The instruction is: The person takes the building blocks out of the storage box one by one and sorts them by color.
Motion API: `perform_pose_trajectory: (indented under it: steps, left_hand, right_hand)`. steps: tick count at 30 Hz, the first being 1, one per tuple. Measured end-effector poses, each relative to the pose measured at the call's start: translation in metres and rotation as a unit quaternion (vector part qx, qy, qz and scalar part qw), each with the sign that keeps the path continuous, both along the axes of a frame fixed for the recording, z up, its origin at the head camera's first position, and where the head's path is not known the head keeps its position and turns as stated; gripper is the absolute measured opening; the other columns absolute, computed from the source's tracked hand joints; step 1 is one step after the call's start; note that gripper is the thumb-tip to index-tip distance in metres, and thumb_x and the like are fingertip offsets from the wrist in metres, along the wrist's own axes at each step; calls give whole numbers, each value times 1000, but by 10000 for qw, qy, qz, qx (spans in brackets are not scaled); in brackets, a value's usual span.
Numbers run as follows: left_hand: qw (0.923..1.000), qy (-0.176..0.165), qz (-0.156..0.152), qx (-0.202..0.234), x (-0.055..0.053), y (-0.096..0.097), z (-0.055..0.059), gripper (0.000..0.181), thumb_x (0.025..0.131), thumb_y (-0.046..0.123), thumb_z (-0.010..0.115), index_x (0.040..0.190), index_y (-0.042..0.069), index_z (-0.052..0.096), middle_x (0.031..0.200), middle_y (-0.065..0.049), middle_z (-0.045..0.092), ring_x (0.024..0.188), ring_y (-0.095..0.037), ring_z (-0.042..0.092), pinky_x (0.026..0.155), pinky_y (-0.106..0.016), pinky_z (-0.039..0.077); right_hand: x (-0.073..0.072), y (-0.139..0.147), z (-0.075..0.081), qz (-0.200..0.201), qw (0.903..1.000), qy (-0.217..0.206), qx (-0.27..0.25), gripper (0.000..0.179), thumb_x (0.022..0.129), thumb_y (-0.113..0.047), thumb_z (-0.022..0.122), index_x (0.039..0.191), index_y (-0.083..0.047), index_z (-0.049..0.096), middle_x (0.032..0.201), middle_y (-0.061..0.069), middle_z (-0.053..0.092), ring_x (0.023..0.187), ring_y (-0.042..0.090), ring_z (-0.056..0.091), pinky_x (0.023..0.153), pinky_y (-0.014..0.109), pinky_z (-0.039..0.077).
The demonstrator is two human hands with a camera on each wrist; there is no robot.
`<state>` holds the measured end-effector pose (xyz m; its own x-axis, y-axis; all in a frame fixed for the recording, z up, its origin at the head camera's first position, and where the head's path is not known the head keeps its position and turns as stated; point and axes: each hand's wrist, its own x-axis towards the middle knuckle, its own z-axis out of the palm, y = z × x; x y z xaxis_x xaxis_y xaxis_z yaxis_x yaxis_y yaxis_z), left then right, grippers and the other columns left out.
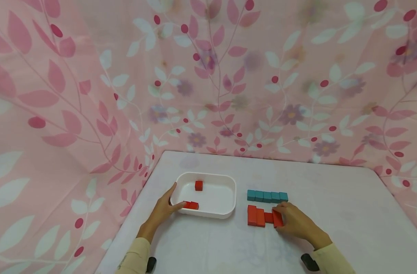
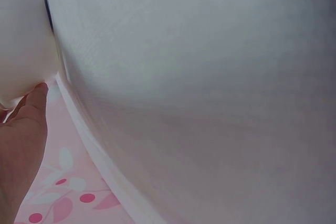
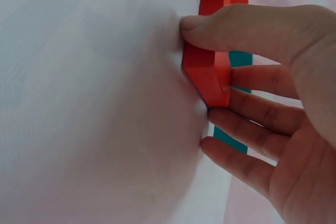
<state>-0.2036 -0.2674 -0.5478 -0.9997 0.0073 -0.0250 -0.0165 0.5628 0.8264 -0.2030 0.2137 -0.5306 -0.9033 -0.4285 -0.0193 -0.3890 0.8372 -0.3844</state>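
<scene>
My left hand grips the left side of a white tray, thumb over the rim and fingers along the outer wall. Inside the tray lie a red block near the back and two more red blocks at the front left, partly behind the thumb. With thumb and fingers, my right hand pinches a red wooden block at the right end of a red row. The right wrist view shows the thumb on the near side of this block, fingers on the far side.
A straight row of several teal blocks lies just behind the red row. A white cloth covers the table. Pink floral curtains hang behind it and along the left side.
</scene>
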Motion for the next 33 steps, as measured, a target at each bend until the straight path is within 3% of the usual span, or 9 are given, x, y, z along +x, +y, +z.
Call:
perform_pose_trajectory:
  steps: [9, 15, 20, 25, 29, 33]
  left_hand:
    - [10000, -38, 87, 30, -1, 1, 0, 105, 73, 49, 82, 156, 26, 22, 159, -5, 27, 145, -30, 24, 108, -47, 35]
    - [10000, -29, 74, 21, -1, 2, 0, 103, 75, 45, 82, 157, 23, 22, 159, -8, 26, 145, -32, 24, 108, -48, 35]
    - [9999, -1, 105, 67, 1, 1, -1, 104, 74, 45, 82, 156, 24, 23, 159, -7, 27, 145, -31, 24, 109, -47, 34]
    - [9999, -15, 133, 86, 2, 1, -1, 103, 74, 47, 81, 156, 25, 23, 159, -5, 27, 145, -30, 24, 108, -46, 35]
    - [9999, 16, 144, 78, 1, 3, 0, 103, 75, 47, 81, 156, 25, 23, 159, -5, 26, 145, -31, 24, 106, -47, 37]
    - [9999, 22, 130, 94, -1, 4, 0, 102, 75, 44, 82, 156, 25, 23, 159, -4, 26, 145, -29, 24, 108, -46, 36]
  right_hand:
    - [-2, -4, 15, 64, 9991, -402, 89, 68, 61, -28, 93, 120, -3, 68, 111, 3, 63, 101, 20, 56, 84, 41, 57]
    - [-13, -17, 43, 280, 9979, -344, -480, 58, 74, -20, 86, 124, 1, 64, 118, 11, 64, 108, 30, 57, 88, 48, 54]
    - [-32, -57, 67, 785, 9921, 227, -949, 50, 81, -20, 81, 124, -1, 65, 118, 10, 64, 108, 30, 60, 91, 46, 54]
    - [-55, -110, 71, 1289, 9793, 807, -1334, 50, 82, -23, 80, 125, -2, 65, 118, 8, 65, 109, 25, 60, 94, 43, 52]
    - [-71, -151, 69, 1411, 9753, 785, -1510, 48, 82, -21, 80, 124, -4, 65, 115, 7, 66, 105, 22, 61, 94, 40, 53]
    - [-81, -185, 66, 1329, 9761, 376, -1675, 47, 82, -19, 79, 124, -4, 65, 113, 7, 67, 104, 25, 62, 92, 40, 54]
